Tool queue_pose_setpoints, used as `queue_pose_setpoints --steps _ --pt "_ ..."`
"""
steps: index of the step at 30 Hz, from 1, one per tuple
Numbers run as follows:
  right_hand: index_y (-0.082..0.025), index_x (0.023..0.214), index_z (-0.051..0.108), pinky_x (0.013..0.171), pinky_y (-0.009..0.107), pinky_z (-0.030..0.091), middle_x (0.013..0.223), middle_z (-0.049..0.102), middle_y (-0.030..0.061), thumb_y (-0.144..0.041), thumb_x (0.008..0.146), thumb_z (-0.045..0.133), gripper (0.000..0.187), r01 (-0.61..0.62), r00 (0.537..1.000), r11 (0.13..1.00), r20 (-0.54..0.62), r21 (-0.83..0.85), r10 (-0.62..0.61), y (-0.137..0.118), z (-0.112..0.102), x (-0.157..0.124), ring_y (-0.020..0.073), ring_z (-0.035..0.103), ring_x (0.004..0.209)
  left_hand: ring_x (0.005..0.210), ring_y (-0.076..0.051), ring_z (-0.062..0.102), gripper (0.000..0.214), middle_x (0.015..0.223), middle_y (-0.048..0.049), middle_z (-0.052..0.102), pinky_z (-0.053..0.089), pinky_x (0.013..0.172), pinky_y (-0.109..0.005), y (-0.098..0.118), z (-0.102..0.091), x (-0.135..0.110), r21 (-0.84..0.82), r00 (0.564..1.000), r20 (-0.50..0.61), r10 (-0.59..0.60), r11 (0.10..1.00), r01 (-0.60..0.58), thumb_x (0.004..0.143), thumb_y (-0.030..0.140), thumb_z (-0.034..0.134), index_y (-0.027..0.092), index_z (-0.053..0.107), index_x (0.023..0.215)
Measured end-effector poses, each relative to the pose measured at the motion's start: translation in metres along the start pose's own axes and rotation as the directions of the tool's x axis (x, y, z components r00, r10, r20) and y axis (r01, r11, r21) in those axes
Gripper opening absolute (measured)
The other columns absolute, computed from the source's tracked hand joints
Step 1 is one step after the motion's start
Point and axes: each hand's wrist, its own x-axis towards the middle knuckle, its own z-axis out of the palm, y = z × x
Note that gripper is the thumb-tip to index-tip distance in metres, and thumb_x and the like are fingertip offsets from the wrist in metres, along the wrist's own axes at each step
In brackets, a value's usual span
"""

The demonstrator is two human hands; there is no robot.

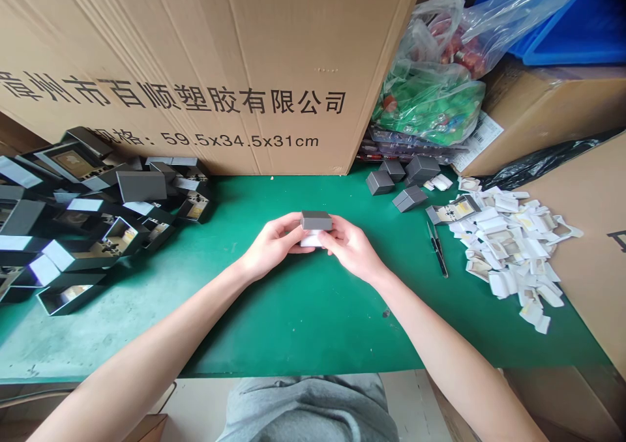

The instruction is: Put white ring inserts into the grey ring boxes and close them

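The left hand (274, 243) and right hand (355, 250) both grip a small grey box (316, 220) between them, their fingers closed around its sides, with a white piece (310, 240) showing beneath it. Its long axis runs side to side, and neither hand is plainly nearer. The box is over the green table (303, 324). Left of the box lies a heap of black boxes (73, 227); right of it are tweezers (437, 250) and scattered white paper pieces (508, 246). A cardboard carton (210, 70) stands beyond it.

Boxes (73, 217) left, tweezers (437, 250) right.
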Motion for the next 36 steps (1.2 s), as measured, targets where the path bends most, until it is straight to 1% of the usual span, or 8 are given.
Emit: queue_pose_setpoints --steps 4,11,18,23,26,29,33,36 --pt "-0.022 0.135 0.057 0.072 0.029 0.053 0.109 0.070 0.0068 -0.046 0.085 0.071 0.057 -0.012 0.999 1.000 0.052 0.029 0.011 0.0007 -0.0022 0.0007 0.0149 0.062 0.084 0.116 -0.027 0.067 0.050 0.133 -0.0100 0.067 0.057 0.099 -0.041 0.0014 -0.0014 0.0003 -0.023 1.000 0.023 0.004 1.000 -0.003 0.089 0.042 0.070 0.024 0.061 0.135" --pt "-0.022 0.129 0.059 0.070 0.031 0.055 0.106 0.071 0.0076 -0.047 0.084 0.073 0.054 -0.015 0.998 0.997 0.061 0.074 0.011 0.0046 -0.0042 0.0032 0.0169 0.065 0.081 0.109 -0.028 0.070 0.064 0.126 -0.0138 0.070 0.056 0.098 -0.043 0.0003 -0.0032 0.0018 -0.011 0.997 0.075 0.031 0.999 -0.030 0.081 0.034 0.080 0.021 0.058 0.139" --pt "-0.022 0.131 0.058 0.068 0.031 0.056 0.107 0.071 0.0075 -0.046 0.085 0.072 0.054 0.001 0.998 0.999 0.064 0.050 -0.004 0.0071 -0.0044 0.0040 0.0163 0.066 0.080 0.110 -0.028 0.069 0.057 0.124 -0.0124 0.071 0.056 0.097 -0.043 0.0029 -0.0004 0.0007 0.007 0.999 0.046 0.024 1.000 -0.025 0.080 0.035 0.080 0.021 0.063 0.132" --pt "-0.022 0.132 0.056 0.065 0.029 0.057 0.109 0.071 0.0076 -0.045 0.084 0.074 0.057 0.001 0.999 0.999 0.043 0.040 -0.003 0.0082 -0.0034 0.0028 0.0163 0.068 0.079 0.103 -0.026 0.071 0.052 0.118 -0.0111 0.073 0.058 0.094 -0.043 0.0036 0.0002 0.0002 0.001 1.000 0.023 0.010 1.000 -0.010 0.078 0.033 0.082 0.019 0.064 0.125" --pt "-0.023 0.137 0.052 0.061 0.028 0.058 0.115 0.070 0.0087 -0.045 0.082 0.076 0.064 -0.038 0.999 0.997 0.016 0.061 0.037 0.0061 -0.0023 0.0016 0.0174 0.071 0.079 0.098 -0.024 0.072 0.054 0.116 -0.0111 0.073 0.059 0.091 -0.041 0.0031 0.0002 0.0003 -0.014 0.999 0.030 0.018 1.000 -0.018 0.079 0.033 0.082 0.018 0.063 0.127" --pt "-0.024 0.139 0.050 0.059 0.028 0.060 0.117 0.070 0.0092 -0.048 0.082 0.075 0.067 -0.057 0.998 0.994 -0.023 0.096 0.060 0.0036 -0.0015 0.0018 0.0174 0.071 0.078 0.105 -0.026 0.070 0.058 0.124 -0.0121 0.070 0.059 0.092 -0.039 0.0024 0.0007 0.0005 -0.046 0.999 0.012 0.040 0.998 -0.039 0.080 0.032 0.081 0.020 0.060 0.132" --pt "-0.022 0.128 0.059 0.059 0.028 0.061 0.120 0.068 0.0091 -0.053 0.083 0.072 0.056 -0.041 0.996 0.994 -0.071 0.101 0.048 0.0037 -0.0021 0.0042 0.0163 0.070 0.080 0.119 -0.027 0.065 0.063 0.138 -0.0118 0.063 0.057 0.096 -0.039 0.0022 0.0009 0.0008 -0.113 0.998 -0.040 0.048 0.992 -0.052 0.080 0.031 0.081 0.024 0.053 0.136" --pt "-0.019 0.112 0.068 0.059 0.027 0.060 0.100 0.071 0.0071 -0.054 0.084 0.070 0.045 -0.041 0.998 0.998 -0.054 0.040 0.043 0.0050 -0.0033 0.0050 0.0153 0.067 0.075 0.120 -0.028 0.065 0.056 0.138 -0.0140 0.063 0.056 0.099 -0.040 0.0024 0.0002 0.0010 -0.101 0.998 -0.049 0.031 0.994 -0.036 0.080 0.033 0.081 0.019 0.057 0.129"
